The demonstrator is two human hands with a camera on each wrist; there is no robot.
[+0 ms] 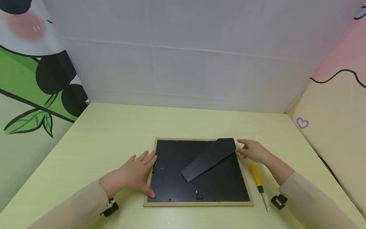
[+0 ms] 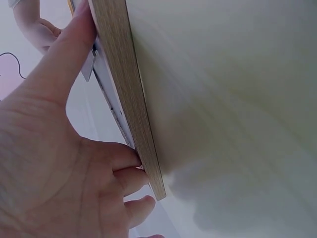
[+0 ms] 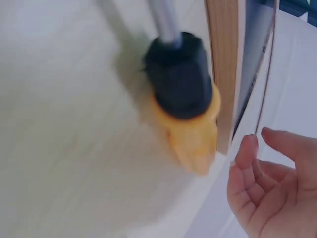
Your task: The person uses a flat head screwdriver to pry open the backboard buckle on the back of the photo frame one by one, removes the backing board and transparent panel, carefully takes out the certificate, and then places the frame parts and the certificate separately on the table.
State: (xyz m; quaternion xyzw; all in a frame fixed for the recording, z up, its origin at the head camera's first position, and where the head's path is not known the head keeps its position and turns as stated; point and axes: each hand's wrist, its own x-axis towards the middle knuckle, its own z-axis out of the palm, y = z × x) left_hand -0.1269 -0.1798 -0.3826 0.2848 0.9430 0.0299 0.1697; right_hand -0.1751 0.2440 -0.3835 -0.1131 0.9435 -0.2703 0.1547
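Observation:
A picture frame point(image 1: 197, 204) with a thin wooden border lies back side up on the table. Its black easel stand point(image 1: 210, 159) slants across the backing, its wide end overlapping the top right corner. My left hand point(image 1: 135, 175) rests against the frame's left side with fingers spread, the thumb near the lower left corner. In the left wrist view its fingertips press along the wooden edge point(image 2: 126, 79). My right hand point(image 1: 253, 150) is at the stand's wide end, thumb and forefinger apart and fingertips right at the stand's edge in the right wrist view.
A screwdriver point(image 1: 256, 176) with a yellow handle lies right of the frame, its tip toward me; it looms close in the right wrist view. A white wall point(image 1: 183, 73) stands behind the table, with printed panels on both sides.

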